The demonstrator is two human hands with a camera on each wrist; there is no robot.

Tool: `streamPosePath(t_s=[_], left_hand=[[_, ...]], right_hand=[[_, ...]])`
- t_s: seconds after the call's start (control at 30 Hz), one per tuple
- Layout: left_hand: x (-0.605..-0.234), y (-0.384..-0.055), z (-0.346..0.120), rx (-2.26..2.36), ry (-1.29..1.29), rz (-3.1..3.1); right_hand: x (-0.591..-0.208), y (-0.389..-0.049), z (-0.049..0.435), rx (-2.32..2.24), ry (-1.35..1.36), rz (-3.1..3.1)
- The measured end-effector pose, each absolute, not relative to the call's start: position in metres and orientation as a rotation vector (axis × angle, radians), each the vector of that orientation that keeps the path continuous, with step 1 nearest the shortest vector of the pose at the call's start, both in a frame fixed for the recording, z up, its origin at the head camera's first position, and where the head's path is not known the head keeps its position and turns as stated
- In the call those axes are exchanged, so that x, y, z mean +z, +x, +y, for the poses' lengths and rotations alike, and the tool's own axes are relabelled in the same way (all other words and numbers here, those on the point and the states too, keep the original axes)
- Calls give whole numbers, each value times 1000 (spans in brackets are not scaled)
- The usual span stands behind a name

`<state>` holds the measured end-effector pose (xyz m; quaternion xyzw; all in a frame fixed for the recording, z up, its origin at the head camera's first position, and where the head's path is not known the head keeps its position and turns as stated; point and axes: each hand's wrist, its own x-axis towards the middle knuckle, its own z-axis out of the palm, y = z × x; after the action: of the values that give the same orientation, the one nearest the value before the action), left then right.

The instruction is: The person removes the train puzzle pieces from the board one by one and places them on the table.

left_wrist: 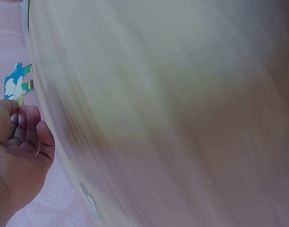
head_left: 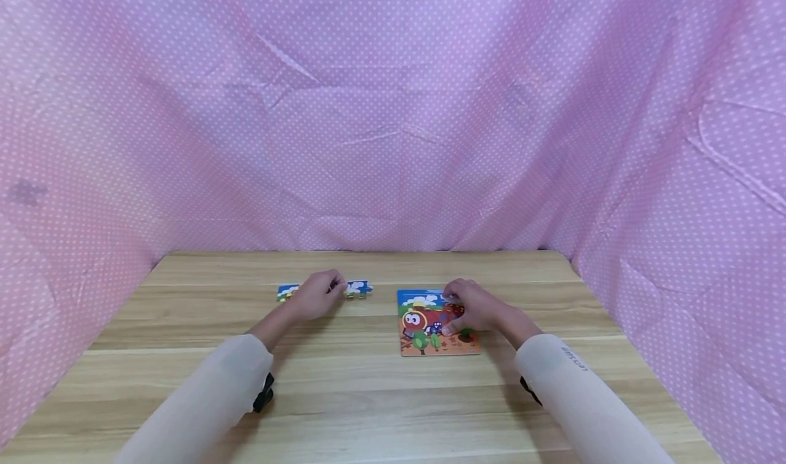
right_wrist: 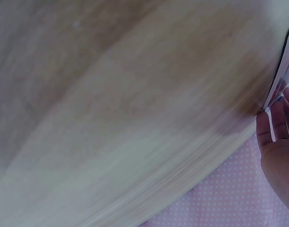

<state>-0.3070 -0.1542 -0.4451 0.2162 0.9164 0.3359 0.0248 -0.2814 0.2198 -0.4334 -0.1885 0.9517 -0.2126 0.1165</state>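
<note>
Here our left hand [head_left: 316,295] pinches the sky piece [left_wrist: 13,87]; we should steady the puzzle [head_left: 422,323] at right, right hand [head_left: 477,306] spread.

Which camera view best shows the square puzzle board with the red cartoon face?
The head view: the colourful square puzzle board shows its printed picture there, partly covered by the right hand. The right wrist view catches only a strip at its right edge; the left wrist view, at most an unclear sliver.
</note>
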Motion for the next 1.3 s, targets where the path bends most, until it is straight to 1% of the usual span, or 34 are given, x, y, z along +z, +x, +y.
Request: streamPosePath(t_s=[0.27, 0.9, 1.2, 1.3], left_hand=[[-445, -306, -171, 996, 608, 2833], [-436, -315, -203, 972, 587, 2837], [-437, -327, -216, 1006, 445, 2782], [-438, -329, -217, 985, 437, 2780]], right_hand=[[-432, -280, 219, -619, -567, 2790], [-434, -281, 219, -636, -545, 2790], [-434, -282, 220, -626, -539, 2791], [-435, -282, 220, -622, -542, 2793]])
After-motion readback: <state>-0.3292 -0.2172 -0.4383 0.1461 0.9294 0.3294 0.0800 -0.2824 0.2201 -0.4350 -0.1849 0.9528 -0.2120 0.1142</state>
